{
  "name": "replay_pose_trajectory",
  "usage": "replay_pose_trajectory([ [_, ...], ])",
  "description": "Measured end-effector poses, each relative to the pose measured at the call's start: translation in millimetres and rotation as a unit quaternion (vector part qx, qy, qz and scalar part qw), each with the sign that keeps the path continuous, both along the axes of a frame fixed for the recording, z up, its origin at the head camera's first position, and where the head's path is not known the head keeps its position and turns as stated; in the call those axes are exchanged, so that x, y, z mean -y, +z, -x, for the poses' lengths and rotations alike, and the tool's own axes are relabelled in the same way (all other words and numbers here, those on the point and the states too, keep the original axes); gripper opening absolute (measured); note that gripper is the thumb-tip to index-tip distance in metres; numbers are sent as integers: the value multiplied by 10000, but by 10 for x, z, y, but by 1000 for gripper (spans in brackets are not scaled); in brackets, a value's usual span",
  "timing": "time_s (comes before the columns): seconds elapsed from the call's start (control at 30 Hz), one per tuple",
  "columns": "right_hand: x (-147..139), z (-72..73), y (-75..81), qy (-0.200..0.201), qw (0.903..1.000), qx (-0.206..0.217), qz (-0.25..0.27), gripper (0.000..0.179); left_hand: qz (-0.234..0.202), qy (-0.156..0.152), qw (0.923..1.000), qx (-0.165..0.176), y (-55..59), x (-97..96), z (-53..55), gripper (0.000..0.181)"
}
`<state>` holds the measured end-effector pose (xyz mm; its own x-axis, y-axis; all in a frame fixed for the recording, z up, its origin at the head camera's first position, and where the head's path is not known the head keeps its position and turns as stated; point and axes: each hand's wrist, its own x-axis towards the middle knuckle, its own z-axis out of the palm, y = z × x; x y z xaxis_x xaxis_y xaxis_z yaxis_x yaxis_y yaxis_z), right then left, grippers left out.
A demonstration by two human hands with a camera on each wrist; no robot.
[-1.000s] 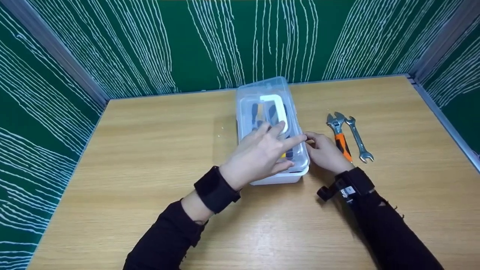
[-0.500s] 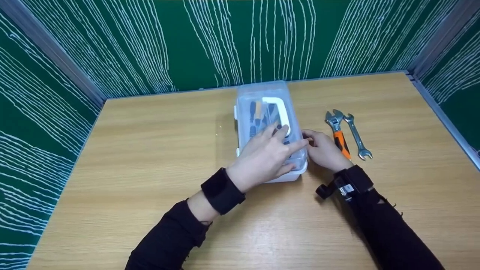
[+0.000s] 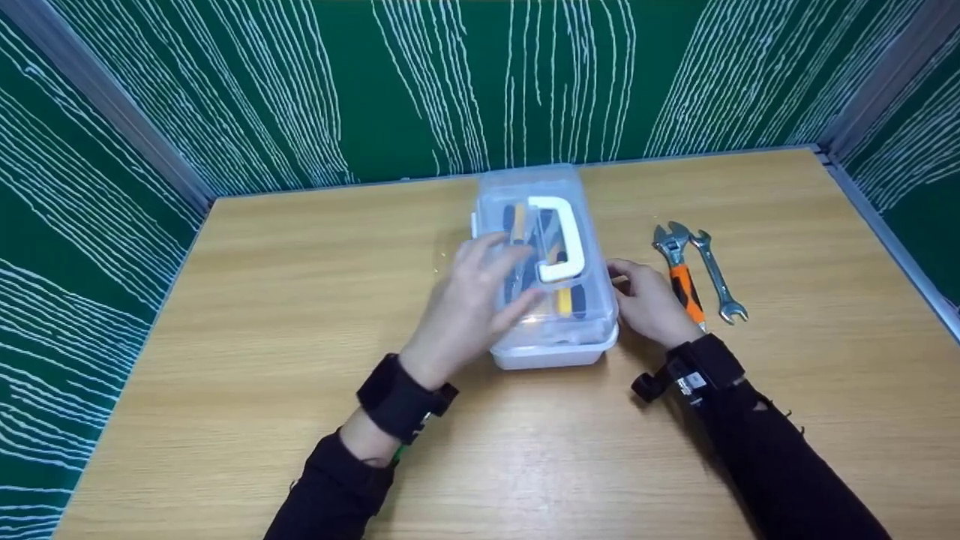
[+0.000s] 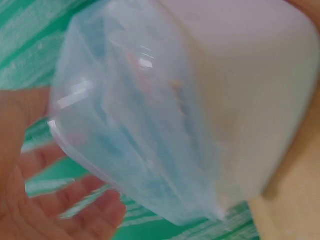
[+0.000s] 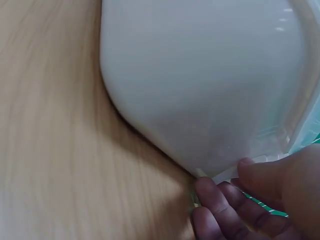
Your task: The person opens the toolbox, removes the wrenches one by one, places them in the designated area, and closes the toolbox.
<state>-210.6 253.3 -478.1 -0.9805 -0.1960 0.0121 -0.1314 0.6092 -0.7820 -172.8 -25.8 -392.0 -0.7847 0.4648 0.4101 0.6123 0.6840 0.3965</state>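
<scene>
A toolbox with a white base (image 3: pixel 555 360) and a clear lid (image 3: pixel 525 180) stands lengthwise on the table. Through the lid show several tools with dark, orange and yellow handles; their kinds are unclear. The lid's white carrying handle (image 3: pixel 574 240) lies on top. Over the lid's left side is my left hand (image 3: pixel 469 300), fingers spread and holding nothing; whether it touches the lid is unclear. At the box's right side, my right hand (image 3: pixel 651 304) pinches a small white latch (image 5: pixel 227 174) between thumb and fingers, seen in the right wrist view.
To the right of my right hand lie an adjustable wrench (image 3: pixel 681 277) with an orange and black grip and an open-end wrench (image 3: pixel 718 277). Green walls (image 3: pixel 405 90) with white streaks border the wooden table (image 3: pixel 315 300).
My left hand has moved left off the carrying handle, uncovering it. The lid's raised near right corner now sits lower on the base. My right hand stays at the box's right side.
</scene>
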Motion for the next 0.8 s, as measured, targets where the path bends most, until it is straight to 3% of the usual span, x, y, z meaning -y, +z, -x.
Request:
replay_pose_trajectory([
  [0.1,0,8,-13,-14,10000,-72,-18,41,-208,533,9973,463,-75,97,10,65],
  [0.17,-2,10,-15,-21,10000,-81,-14,41,-345,689,9934,853,-109,132,12,77],
  [0.27,-17,14,-11,-75,10000,-62,-8,41,-560,769,9843,1485,-139,151,19,90],
  [0.4,-32,15,7,-170,9998,-42,-73,41,-809,706,9715,2112,-140,148,25,93],
  [0.53,-40,30,10,-216,9995,-98,-188,42,-922,640,9656,2347,-132,141,18,91],
  [0.8,-39,46,-18,-209,9996,-56,-193,46,-928,646,9647,2379,-123,142,2,88],
])
